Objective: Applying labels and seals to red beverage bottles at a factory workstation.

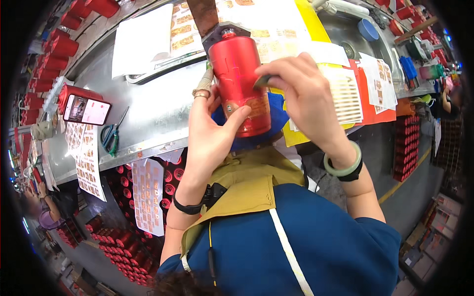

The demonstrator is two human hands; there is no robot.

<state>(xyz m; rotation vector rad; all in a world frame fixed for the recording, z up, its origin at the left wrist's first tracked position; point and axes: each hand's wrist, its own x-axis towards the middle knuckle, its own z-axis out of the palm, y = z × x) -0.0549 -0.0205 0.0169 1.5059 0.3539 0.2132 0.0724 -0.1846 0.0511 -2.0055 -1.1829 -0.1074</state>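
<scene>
1. The red cylinder (237, 61) lies at the near edge of the counter (163, 103), in front of the person, with its metal neck (228, 32) pointing away. A dark bracket (219, 30) stands just behind that neck; whether the two touch cannot be told.
2. The left hand (210, 130) is curved around the cylinder's left side, its thumb laid over the lower front. A pale wrap (203, 83) covers one finger.
3. The right hand (306, 91) has thumb and fingers pinched narrowly on a small dark flat piece (261, 81), whose edge meets, or nearly meets, the cylinder's right side.
4. Progress: a brown patterned band (254, 109) already sits around the lower front, so the work on this cylinder appears under way, probably at a smoothing stage. The upper body looks plain red apart from faint marks. The band's hidden side, and thus how much remains, cannot be judged.
5. Surroundings: a blue cloth (277, 112) shows beside and below the cylinder; printed sheets (86, 160), scissors (111, 137) and a phone (87, 109) occupy the counter's left part.
</scene>
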